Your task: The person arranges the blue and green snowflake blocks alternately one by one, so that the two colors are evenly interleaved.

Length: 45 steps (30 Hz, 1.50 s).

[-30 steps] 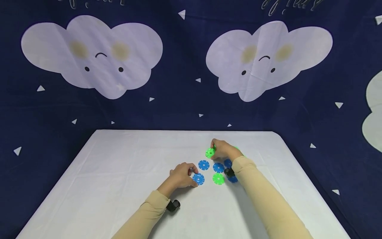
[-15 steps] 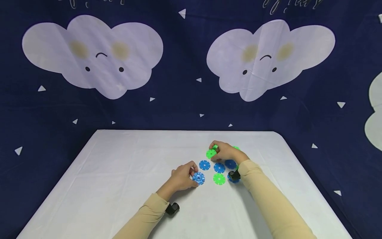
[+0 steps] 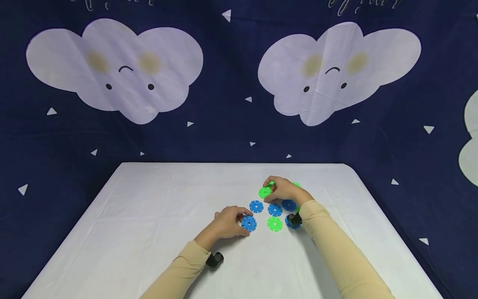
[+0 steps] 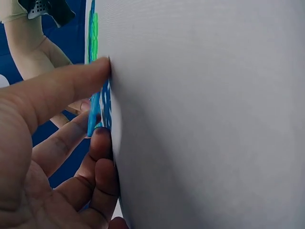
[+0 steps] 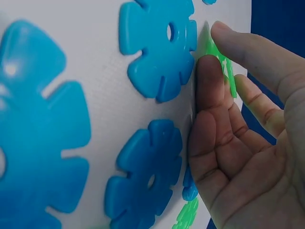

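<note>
In the head view my left hand (image 3: 228, 222) is around a blue notched plastic disc (image 3: 248, 224), thumb at its near edge and fingertips at the far edge. The left wrist view shows a blue disc (image 4: 94, 114) edge-on and tilted between thumb and fingers, over another blue disc (image 4: 106, 102) lying flat. My right hand (image 3: 282, 189) pinches a tilted green notched disc (image 3: 271, 184), seen edge-on as a green disc (image 5: 232, 78) in the right wrist view. Just below it lies another green disc (image 3: 265, 192), partly behind the thumb in the right wrist view.
Between the hands lie a blue disc (image 3: 256, 206), another blue disc (image 3: 274, 210) and a green disc (image 3: 274, 224). More blue discs (image 3: 288, 205) and a green disc (image 3: 296, 184) are partly hidden by the right arm. A white table (image 3: 179, 191) meets a dark blue cloud-print cloth (image 3: 220, 141).
Both hands stay almost in place. The left index finger has straightened over the blue disc's far edge, and the disc's face looks darker. The right wrist has shifted slightly right, uncovering more blue discs.
</note>
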Available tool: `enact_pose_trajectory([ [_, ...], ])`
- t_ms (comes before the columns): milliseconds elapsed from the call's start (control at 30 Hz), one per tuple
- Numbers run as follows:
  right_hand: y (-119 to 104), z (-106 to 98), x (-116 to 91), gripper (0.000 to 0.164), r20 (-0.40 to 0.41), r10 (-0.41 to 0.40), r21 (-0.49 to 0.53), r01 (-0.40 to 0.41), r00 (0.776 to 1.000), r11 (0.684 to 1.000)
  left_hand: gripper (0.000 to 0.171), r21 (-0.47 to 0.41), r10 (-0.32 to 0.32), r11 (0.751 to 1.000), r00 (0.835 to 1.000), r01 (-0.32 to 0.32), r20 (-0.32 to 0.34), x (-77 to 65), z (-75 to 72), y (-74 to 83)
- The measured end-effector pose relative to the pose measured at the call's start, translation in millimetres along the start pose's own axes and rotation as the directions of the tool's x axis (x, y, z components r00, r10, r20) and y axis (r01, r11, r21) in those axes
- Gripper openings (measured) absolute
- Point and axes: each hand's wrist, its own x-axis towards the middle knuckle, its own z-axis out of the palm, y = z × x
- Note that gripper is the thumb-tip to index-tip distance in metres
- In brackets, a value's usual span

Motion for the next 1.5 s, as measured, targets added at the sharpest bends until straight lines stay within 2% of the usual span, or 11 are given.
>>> enact_pose_trajectory([
  [400, -2.4, 0.8, 0.3, 0.048, -0.014, -0.010, -0.112, 0.008, 1.000, 0.994, 0.047, 0.011, 0.009, 1.000, 1.000, -0.009, 0.016, 0.0, 1.8, 0.6],
  [633, -4.2, 5.9, -1.0, 0.047, -0.025, -0.009, -0.125, 0.006, 1.000, 0.992, 0.045, 0.048, 0.004, 0.999, 1.000, -0.005, 0.021, -2.0, 3.4, -1.0],
  [867, -10.1, 3.9, -2.2, 0.047, -0.038, -0.019, -0.124, 0.014, 0.999, 0.992, 0.045, 0.060, 0.041, 0.997, 0.999, -0.042, 0.008, -2.7, -0.6, -1.4],
  [1033, -10.8, 2.0, -1.7, 0.047, -0.042, -0.021, -0.132, 0.015, 0.999, 0.991, 0.050, 0.022, 0.060, 0.998, 0.997, -0.061, 0.038, -1.8, -3.8, -3.2],
  [1200, -9.3, 1.1, -1.0, 0.047, -0.057, -0.020, -0.131, 0.012, 0.998, 0.991, 0.045, -0.025, 0.072, 0.997, 0.996, -0.071, 0.046, -0.4, -6.6, -3.2],
  [1400, -5.1, 4.2, -0.5, 0.047, -0.056, -0.017, -0.125, 0.010, 0.998, 0.992, 0.041, -0.012, 0.050, 0.999, 0.997, -0.049, 0.052, 0.4, -6.8, -6.2],
  [1500, -4.5, 5.3, 0.0, 0.048, -0.058, -0.025, -0.126, 0.018, 0.998, 0.992, 0.041, -0.051, 0.048, 0.998, 0.998, -0.046, 0.048, -0.5, -14.6, -11.2],
])
